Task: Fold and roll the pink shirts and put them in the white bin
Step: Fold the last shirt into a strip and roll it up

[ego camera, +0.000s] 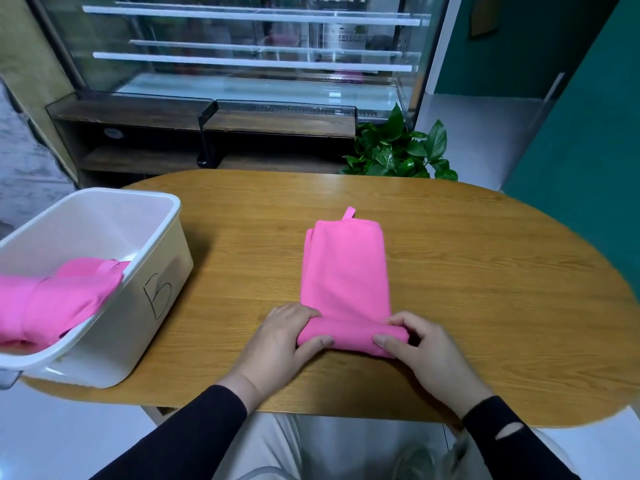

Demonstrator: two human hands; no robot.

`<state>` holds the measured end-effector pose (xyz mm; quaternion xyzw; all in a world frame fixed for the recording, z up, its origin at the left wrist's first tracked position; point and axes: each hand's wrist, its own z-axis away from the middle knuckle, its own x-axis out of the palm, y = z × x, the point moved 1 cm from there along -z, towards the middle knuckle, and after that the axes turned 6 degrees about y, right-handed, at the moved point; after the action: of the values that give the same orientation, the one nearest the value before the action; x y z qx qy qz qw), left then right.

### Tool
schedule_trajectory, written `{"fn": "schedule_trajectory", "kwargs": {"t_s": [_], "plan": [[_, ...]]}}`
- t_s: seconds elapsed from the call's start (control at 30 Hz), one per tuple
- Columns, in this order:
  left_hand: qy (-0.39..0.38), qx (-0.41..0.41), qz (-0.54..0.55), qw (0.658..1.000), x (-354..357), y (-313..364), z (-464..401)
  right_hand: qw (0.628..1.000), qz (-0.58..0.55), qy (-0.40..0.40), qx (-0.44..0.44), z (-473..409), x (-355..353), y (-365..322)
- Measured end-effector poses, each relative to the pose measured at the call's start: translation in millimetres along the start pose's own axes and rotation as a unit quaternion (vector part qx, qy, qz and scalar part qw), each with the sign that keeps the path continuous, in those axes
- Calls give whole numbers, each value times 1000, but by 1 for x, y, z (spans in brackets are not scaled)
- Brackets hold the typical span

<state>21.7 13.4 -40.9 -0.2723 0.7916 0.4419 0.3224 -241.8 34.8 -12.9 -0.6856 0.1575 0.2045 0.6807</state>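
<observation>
We see both hands clamped on the near end of a pink shirt [346, 268] that lies folded into a long narrow strip on the wooden tabletop [485, 271]. That near end is turned over into a short roll. The left hand [280, 344] curls round the roll's left end, thumb pressed on the front of it and fingers wrapped over the top. The right hand [422, 351] pinches the roll's right end the same way, thumb in front and fingers curled over. Between the two grips the roll lies crosswise; beyond them the flat, unrolled part of the strip stretches away to its far edge, where a small pink loop sticks out.

Well to the left of the left grip stands the white bin [152, 244], marked with a handwritten letter B on the side that faces the hands. Another pink shirt [59, 299] lies in it and hangs over its near rim.

Far beyond the grips, past the tabletop's edge, we see a green plant [401, 150] and a glass display case [242, 50].
</observation>
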Motion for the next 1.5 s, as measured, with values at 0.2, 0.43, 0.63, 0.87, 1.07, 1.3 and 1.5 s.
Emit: {"fn": "schedule_trajectory", "kwargs": {"t_s": [0.2,0.43,0.63,0.87,1.07,1.3,1.5], "plan": [[14,-17,-35,999,-1,2,-6,993,68,74,-63,-7,10,-3],[29,-158,118,980,0,-1,-20,993,86,75,-11,-21,15,2],[44,-149,59,986,-4,2,-23,990,79,110,27,-27,17,-3],[50,102,-120,986,1,-3,-10,972,176,147,45,-32,17,-13],[-28,55,-130,990,-3,-7,-16,916,292,198,-194,-17,45,-5],[-53,23,-77,995,-5,-8,-23,902,369,129,-182,-27,40,5],[-34,11,-28,999,-8,-7,-20,912,349,36,-214,-45,22,0]]}}
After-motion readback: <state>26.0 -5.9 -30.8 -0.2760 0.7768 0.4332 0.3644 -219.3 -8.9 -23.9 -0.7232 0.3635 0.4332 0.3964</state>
